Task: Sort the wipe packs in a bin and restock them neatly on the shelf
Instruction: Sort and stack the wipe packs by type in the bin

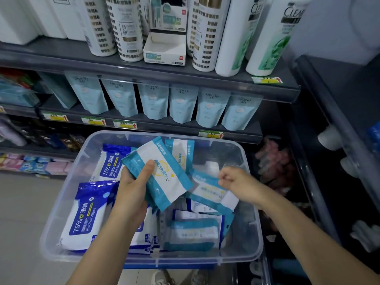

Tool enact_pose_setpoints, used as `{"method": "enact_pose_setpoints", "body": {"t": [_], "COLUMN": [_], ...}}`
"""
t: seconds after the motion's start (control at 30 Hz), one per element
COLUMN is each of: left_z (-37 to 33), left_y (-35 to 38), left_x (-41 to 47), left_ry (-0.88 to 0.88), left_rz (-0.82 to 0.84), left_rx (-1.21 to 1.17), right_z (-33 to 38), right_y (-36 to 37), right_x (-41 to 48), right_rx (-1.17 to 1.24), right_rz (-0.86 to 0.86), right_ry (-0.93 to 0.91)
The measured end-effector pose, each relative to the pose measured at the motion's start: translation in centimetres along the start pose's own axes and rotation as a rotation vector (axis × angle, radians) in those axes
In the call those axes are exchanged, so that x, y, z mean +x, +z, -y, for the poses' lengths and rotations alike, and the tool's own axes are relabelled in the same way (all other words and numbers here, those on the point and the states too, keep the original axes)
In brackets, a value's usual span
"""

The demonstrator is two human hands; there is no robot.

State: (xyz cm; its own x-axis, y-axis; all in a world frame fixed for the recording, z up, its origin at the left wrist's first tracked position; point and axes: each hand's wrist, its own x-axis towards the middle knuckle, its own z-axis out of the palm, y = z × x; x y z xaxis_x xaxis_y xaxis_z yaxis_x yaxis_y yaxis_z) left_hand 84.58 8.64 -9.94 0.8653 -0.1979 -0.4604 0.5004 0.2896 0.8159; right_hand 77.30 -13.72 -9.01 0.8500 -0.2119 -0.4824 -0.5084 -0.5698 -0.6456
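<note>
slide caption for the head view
Left hand holds a teal wipe pack over the clear bin; right hand pinches a second pack.

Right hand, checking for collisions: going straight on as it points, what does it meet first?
Probably the raised teal pack in the left hand, just beyond the lying pack the right hand pinches; depth unclear.

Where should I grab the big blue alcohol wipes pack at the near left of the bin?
Probably by its crinkled blue sealed end, the far one, coming down from above. The big blue alcohol wipes pack lies flat, face up; the bin wall hugs its left side and other packs crowd its right, so that thin end is the easiest grip.
</note>
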Motion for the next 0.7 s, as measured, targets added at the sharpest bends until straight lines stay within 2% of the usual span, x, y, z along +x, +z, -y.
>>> {"method": "enact_pose_setpoints", "body": {"t": [0.17, 0.3, 0.63, 0.7], "left_z": [-0.5, -0.4, 0.4, 0.6], "left_y": [0.1, 0.4, 2.2, 2.5], "left_x": [0.2, 0.1, -1.2, -1.3], "left_ry": [0.014, 0.012, -0.019, -0.022], "left_rz": [-0.006, 0.036, 0.177, 0.184], "left_rx": [-0.026, -0.016, -0.049, -0.054], "right_z": [1.2, 2.2, 4.8, 5.3], "right_y": [-2.9, -3.5, -0.8, 0.8], "right_x": [-1.0, -1.9, -2.5, -2.2], "right_rx": [0.404, 0.573, 0.765, 0.648], "right_rz": [-0.206, -0.226, -0.236, -0.290], "right_ry": [0.054, 0.080, 0.001, -0.043]}}
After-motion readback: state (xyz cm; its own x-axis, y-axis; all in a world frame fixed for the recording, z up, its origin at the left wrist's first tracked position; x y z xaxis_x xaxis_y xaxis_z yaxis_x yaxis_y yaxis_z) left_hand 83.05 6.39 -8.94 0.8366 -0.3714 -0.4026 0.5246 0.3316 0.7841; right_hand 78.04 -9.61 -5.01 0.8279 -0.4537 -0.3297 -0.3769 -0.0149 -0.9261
